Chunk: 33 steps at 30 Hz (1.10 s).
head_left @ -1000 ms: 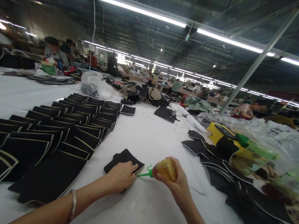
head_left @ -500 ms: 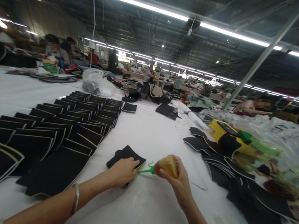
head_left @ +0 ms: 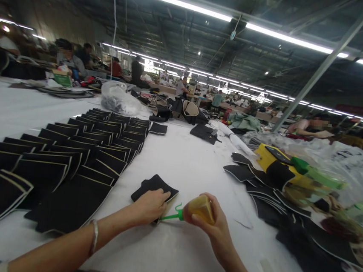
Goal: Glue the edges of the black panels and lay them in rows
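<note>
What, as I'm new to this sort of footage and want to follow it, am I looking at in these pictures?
There is no machine here: you see a person's two bare hands. Every picture comes from one camera worn on that person's head, looking forward and down, so the forearms come in from the bottom.

The left hand rests on a black piece lying on a white surface. The right hand holds an amber-coloured bottle, its green nozzle pointing at the piece's edge; whether it touches is too small to tell.

To the left lie overlapping rows of black pieces; to the right, a looser pile of black pieces near a yellow box.
</note>
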### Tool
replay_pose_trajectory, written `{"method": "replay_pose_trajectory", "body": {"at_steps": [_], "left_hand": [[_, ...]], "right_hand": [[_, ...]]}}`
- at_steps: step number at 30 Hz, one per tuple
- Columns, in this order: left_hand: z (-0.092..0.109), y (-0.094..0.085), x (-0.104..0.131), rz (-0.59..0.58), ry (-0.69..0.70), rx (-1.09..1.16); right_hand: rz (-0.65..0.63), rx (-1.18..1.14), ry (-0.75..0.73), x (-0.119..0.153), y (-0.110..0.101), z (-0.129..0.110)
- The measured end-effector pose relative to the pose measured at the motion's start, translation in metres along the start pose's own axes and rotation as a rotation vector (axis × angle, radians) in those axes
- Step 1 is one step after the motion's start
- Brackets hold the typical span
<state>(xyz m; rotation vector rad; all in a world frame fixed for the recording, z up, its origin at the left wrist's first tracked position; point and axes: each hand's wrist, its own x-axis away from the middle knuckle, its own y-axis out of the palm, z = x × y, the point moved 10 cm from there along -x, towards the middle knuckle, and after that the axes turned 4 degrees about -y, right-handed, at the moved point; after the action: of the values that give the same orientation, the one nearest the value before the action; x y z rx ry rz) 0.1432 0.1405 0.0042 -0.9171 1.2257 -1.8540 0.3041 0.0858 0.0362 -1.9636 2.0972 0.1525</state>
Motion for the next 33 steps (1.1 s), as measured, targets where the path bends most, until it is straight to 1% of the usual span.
{"method": "replay_pose_trajectory", "body": {"at_steps": [2,3,7,9,12,14,16,19,20,21,24,26,28,33], "left_hand": [[-0.001,0.0,0.0,0.003,-0.005,-0.005],[-0.001,0.0,0.0,0.004,-0.006,-0.009],[-0.002,0.0,0.0,0.009,0.001,-0.003],[-0.002,0.001,0.0,-0.003,-0.005,0.006],[-0.002,0.002,-0.001,-0.016,-0.006,0.017],[-0.002,0.002,-0.001,-0.01,-0.001,0.019],[-0.002,0.003,-0.002,-0.007,0.007,0.017],[-0.003,0.004,-0.003,0.002,0.025,0.026],[-0.003,0.004,-0.002,0.004,0.027,0.031],[-0.003,0.004,-0.002,0.006,0.024,0.036],[-0.004,0.004,-0.001,0.003,0.009,0.03],[-0.002,0.003,-0.001,0.0,0.011,0.016],[0.0,0.003,0.0,-0.005,0.02,0.007],[-0.001,0.003,-0.001,-0.026,0.002,0.02]], "right_hand": [[-0.051,-0.036,0.012,0.001,0.005,0.001],[-0.053,-0.037,0.012,0.001,0.005,0.002],[0.069,0.063,-0.032,-0.001,-0.01,0.002],[0.089,0.094,-0.059,0.0,-0.012,0.003],[0.008,0.056,-0.062,0.005,-0.001,0.006],[-0.023,0.034,-0.054,0.006,0.003,0.007],[0.013,0.058,-0.058,0.003,-0.003,0.005],[0.116,0.126,-0.073,0.0,-0.017,0.001],[0.123,0.123,-0.07,0.0,-0.018,0.002],[0.11,0.101,-0.064,0.001,-0.016,0.004],[0.014,0.008,-0.036,0.007,-0.002,0.011],[-0.02,0.002,-0.035,0.008,0.002,0.014],[-0.004,0.038,-0.055,0.003,-0.004,0.015],[0.161,0.165,-0.136,-0.017,-0.037,0.01]]}}
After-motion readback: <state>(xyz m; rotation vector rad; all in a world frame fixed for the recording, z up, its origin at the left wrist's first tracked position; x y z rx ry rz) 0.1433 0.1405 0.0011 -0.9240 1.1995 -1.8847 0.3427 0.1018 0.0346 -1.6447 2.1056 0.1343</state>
